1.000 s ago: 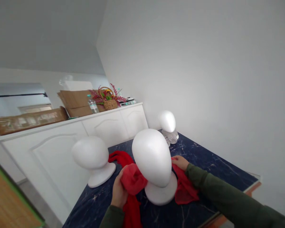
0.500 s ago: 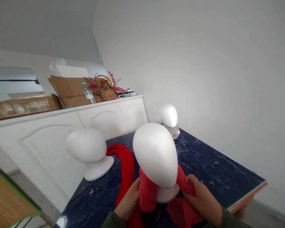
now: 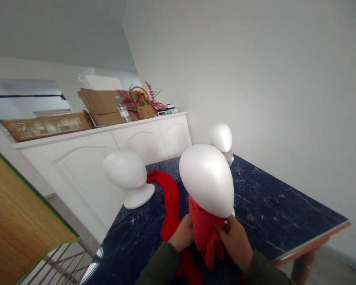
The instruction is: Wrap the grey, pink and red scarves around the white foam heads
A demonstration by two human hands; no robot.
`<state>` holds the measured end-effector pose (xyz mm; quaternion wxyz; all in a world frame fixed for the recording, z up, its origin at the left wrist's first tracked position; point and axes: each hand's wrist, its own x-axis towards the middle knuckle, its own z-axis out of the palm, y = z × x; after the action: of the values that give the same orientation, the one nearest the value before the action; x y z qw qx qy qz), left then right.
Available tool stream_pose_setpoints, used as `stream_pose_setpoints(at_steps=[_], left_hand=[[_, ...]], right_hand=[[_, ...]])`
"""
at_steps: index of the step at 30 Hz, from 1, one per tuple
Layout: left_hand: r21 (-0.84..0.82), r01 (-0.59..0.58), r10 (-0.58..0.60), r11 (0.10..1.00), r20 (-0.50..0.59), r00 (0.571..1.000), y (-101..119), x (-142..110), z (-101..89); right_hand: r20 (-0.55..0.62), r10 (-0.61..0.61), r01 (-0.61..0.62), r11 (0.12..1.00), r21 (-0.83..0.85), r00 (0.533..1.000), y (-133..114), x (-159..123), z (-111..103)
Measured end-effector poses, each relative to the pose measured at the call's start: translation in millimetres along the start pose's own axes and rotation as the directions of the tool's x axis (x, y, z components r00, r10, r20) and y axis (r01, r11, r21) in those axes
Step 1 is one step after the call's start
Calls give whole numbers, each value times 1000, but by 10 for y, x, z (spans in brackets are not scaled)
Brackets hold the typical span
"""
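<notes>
A white foam mannequin head (image 3: 207, 179) stands near me on the dark blue marble table (image 3: 279, 209). A red scarf (image 3: 204, 233) is wrapped round its neck, and its long tail (image 3: 169, 198) trails back across the table. My left hand (image 3: 184, 235) is closed on the scarf at the left of the neck. My right hand (image 3: 235, 241) pinches the scarf's folds under the chin, close against the left hand.
Two more foam heads stand on the table: one at the left (image 3: 127, 176), one at the back (image 3: 221, 138). A white cabinet (image 3: 106, 146) carries cardboard boxes (image 3: 105, 107), a water bottle (image 3: 124, 113) and a flower basket (image 3: 144, 107). A wooden panel (image 3: 14, 213) is at the left.
Both hands have come together in front of the neck, bunching the red scarf under the chin. Earlier they held it apart, one on either side of the head.
</notes>
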<state>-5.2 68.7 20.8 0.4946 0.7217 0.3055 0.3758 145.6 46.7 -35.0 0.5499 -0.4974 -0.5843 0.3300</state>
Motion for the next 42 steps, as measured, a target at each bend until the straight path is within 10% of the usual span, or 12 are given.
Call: stream_pose_setpoints(at_steps=[7,15,25,30,36,42], left_hand=[[-85,41,-49,996,-88,995,-59,67,86],[56,-109,112,993,-70,991,23,-34,152],[118,-65,89,991,-211,973,-55,-19,185],[-268,109,-153,957,-148,977,-233,-1,27],[-467,203,-382,861,-329,864,-311,23,-286],[-184,141,-223,973,-574,788,-455,44,-372]], right_hand=[[-64,-57,50,993,-104,996,-31,64,141],[1,-9,9,980,201,1000,-45,-124,166],[51,-157,165,905,-393,986,-148,-98,142],[99,-139,171,799,-577,985,-205,24,41],[64,-99,117,793,-598,993,-94,144,-235],[-71,-83,20,774,-633,994,221,181,-284]])
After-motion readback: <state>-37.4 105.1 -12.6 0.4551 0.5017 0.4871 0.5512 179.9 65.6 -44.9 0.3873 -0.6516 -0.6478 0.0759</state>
